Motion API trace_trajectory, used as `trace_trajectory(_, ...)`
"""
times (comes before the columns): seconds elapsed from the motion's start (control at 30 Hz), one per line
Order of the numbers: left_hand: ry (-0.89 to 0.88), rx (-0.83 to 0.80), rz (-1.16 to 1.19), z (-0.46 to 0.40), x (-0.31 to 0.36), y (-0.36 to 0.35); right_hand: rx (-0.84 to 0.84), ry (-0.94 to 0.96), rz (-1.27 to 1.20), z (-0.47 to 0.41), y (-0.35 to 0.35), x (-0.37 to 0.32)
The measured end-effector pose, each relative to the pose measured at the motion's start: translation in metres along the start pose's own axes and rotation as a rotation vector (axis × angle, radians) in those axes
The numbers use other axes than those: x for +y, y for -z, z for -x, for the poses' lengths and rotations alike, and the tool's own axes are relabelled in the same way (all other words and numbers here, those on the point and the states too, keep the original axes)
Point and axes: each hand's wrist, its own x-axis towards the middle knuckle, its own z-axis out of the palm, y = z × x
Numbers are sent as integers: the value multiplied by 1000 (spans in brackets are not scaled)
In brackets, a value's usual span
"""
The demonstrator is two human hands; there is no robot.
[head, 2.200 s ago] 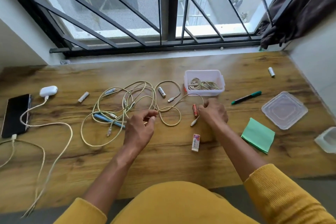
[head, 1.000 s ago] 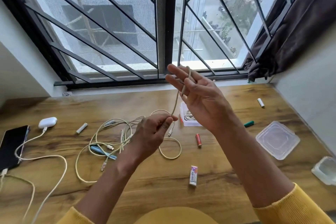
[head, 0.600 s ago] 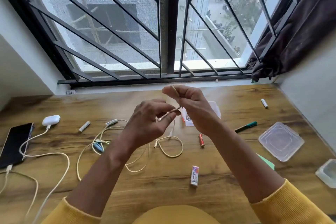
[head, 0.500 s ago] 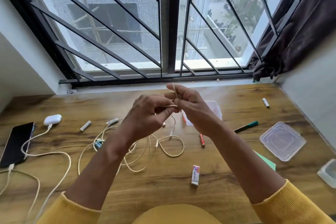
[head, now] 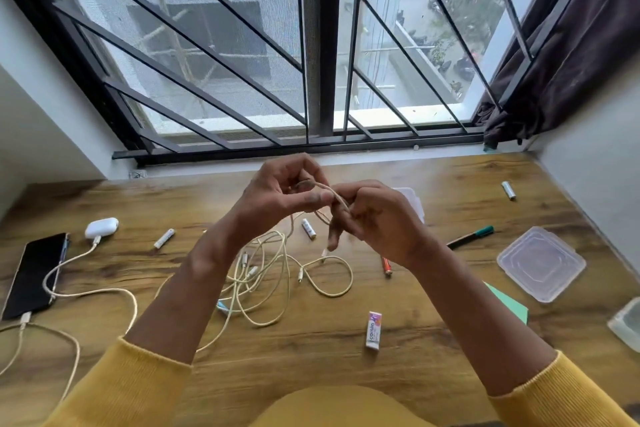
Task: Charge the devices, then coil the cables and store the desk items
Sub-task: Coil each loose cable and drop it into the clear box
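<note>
A beige cable (head: 341, 199) is held raised above the wooden desk (head: 311, 357), wound over the fingers of the right hand (head: 374, 218), which curl around its turns. The left hand (head: 280, 194) pinches the same cable between thumb and forefinger, right against the right hand's fingers. Below the grip, the cable's free length hangs to a loose tangle of cables (head: 263, 274) lying on the desk. Just below and left of the grip lies a white battery (head: 308, 228); a red battery (head: 387, 266) lies below and to the right. Farther right are a green-capped marker (head: 471, 237) and a clear lid (head: 541, 263). Well below the grip lies an eraser (head: 374, 329). Far left, a phone (head: 33, 276) and a white earbud case (head: 101, 227) each have a cable plugged in.
</note>
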Motion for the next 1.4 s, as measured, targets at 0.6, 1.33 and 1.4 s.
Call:
trace_trajectory(0.6, 124, 338, -51, 17, -69, -46, 156, 365, -278, -22, 5, -32)
trace_trajectory(1.33, -139, 250, -482, -6, 18, -5, 350, 148, 687, -24, -5, -2)
trace_trajectory(1.4, -146, 226, -403, -9, 23, -3, 280, 170, 489, -21, -7, -10)
